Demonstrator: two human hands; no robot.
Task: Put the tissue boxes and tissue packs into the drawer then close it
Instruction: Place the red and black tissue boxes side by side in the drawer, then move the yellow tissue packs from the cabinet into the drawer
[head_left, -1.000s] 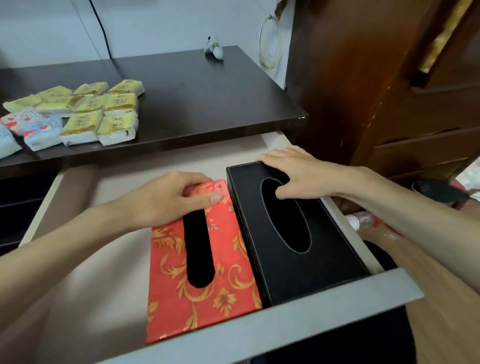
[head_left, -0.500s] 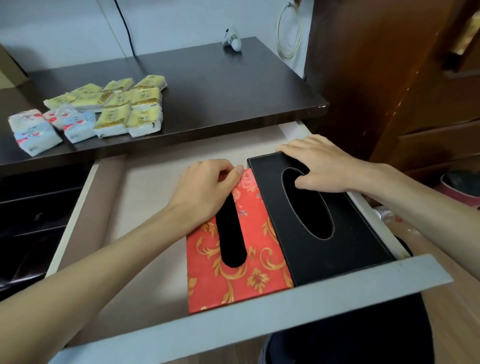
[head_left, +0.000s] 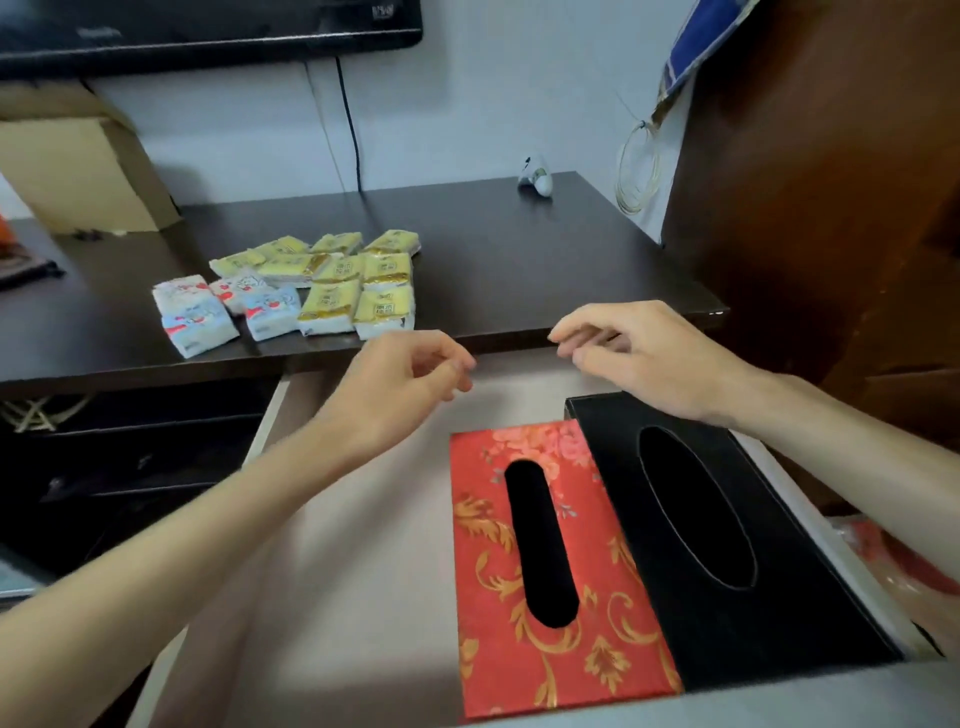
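Both boxes seated lower right. Left hand (head_left: 400, 384) and right hand (head_left: 639, 353) empty: grab tissue packs (head_left: 311, 286) upper left, fill drawer (head_left: 363, 519) bare side.

pale wall (head_left: 234, 135) | dark desk (head_left: 519, 260) | brown wardrobe (head_left: 831, 182)

Both hands have lifted off the tissue boxes: the left hand (head_left: 400, 384) has left the red box (head_left: 550, 566), the right hand (head_left: 644, 358) the black box (head_left: 727, 545). Empty, with fingers loosely curled, they now hover above the drawer's (head_left: 363, 597) back edge, near the desk's (head_left: 519, 270) front edge.
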